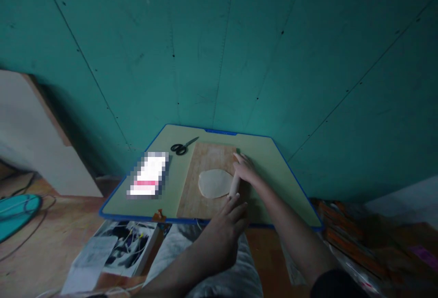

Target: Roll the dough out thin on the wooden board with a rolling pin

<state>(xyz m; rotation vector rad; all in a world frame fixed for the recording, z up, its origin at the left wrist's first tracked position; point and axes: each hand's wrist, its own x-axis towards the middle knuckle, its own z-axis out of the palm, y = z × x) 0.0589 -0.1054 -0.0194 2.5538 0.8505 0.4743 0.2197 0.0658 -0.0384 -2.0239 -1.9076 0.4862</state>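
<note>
A flat, pale, oval sheet of dough (215,184) lies on a wooden cutting board (208,154). At its right edge rests a light-coloured rolling pin (234,185), pointing away from me. My right hand (245,168) is closed on the pin's far end, near the board's right edge. The near end is under the fingers of my left hand (230,219), close to the table's front edge. Parts of both pin ends are hidden by my hands.
The board lies on a small, blue-edged table (287,197). Black-handled scissors (184,146) and a pixelated, bright rectangular thing (149,174) lie to the left. A green wall (219,60) rises behind. Below left, an open box (133,248) holds cables.
</note>
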